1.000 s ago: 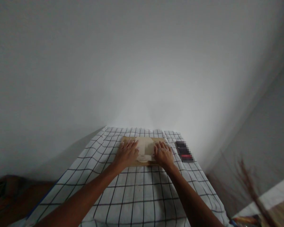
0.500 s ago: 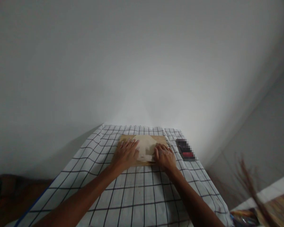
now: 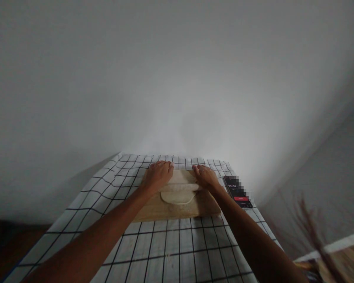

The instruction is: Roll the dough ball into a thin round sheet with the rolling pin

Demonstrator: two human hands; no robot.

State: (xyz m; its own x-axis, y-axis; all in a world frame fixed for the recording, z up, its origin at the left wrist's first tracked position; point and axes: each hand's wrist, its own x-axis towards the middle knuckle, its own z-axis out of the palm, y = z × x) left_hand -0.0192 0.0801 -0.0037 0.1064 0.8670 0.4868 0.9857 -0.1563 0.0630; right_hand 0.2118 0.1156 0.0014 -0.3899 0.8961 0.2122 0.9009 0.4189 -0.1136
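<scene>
A pale sheet of dough (image 3: 181, 176) lies on a wooden board (image 3: 177, 211) on the table. Across it runs a light-coloured bar (image 3: 179, 187) like a rolling pin, its ends hidden under my wrists. Below the bar shows the dough's rounded near edge. My left hand (image 3: 159, 173) lies palm down over the board's far left part, fingers pointing forward. Over the far right part rests my right hand (image 3: 205, 175), also palm down, with thumb and fingers reaching past the bar. Neither hand wraps round the bar.
A black-and-white checked cloth (image 3: 177, 243) covers the table. Right of the board lies a phone (image 3: 237, 192), partly pixelated. A pale wall (image 3: 177, 78) rises behind the table. Blurred reddish-brown stalks (image 3: 309, 224) stand at the lower right.
Both hands have moved forward to the board's far side. The pale bar and the dough's rounded near edge now show between my forearms. The view has shifted slightly, and the board appears larger.
</scene>
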